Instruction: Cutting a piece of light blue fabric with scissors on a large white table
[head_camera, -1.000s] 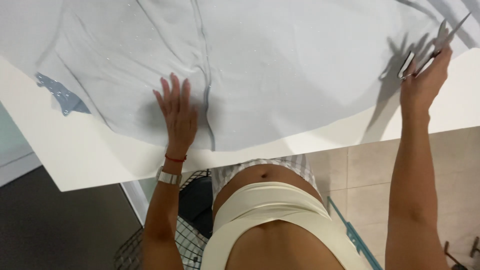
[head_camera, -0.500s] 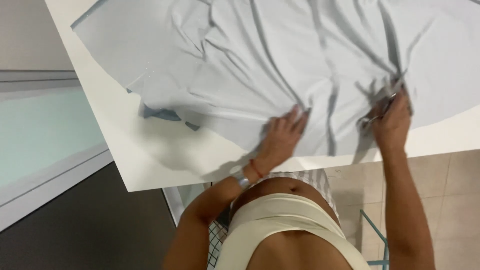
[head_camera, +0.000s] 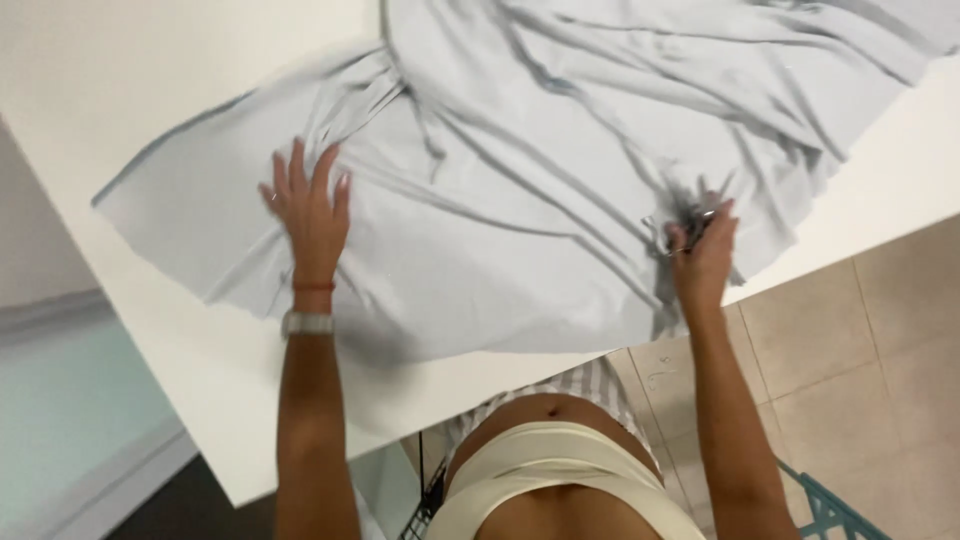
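A large pale grey fabric (head_camera: 560, 170) lies wrinkled across a white table (head_camera: 150, 110). My left hand (head_camera: 308, 212) rests flat on the fabric's left part, fingers spread, with a watch and a red band on the wrist. My right hand (head_camera: 703, 250) is closed on a pair of scissors (head_camera: 688, 222) at the fabric's near right edge, and it seems to pinch some cloth too. The scissor blades are mostly hidden by the hand and blurred.
The table's near edge (head_camera: 330, 440) runs diagonally in front of my body. Beige floor tiles (head_camera: 860, 350) lie to the right. A teal wire basket (head_camera: 830, 510) stands at the lower right, and a dark wire frame (head_camera: 425, 500) shows below the table edge.
The fabric has shifted and bunched toward the upper right. My left hand has moved left and opened flat on the cloth. My right hand with the scissors stays at the fabric's near right edge.
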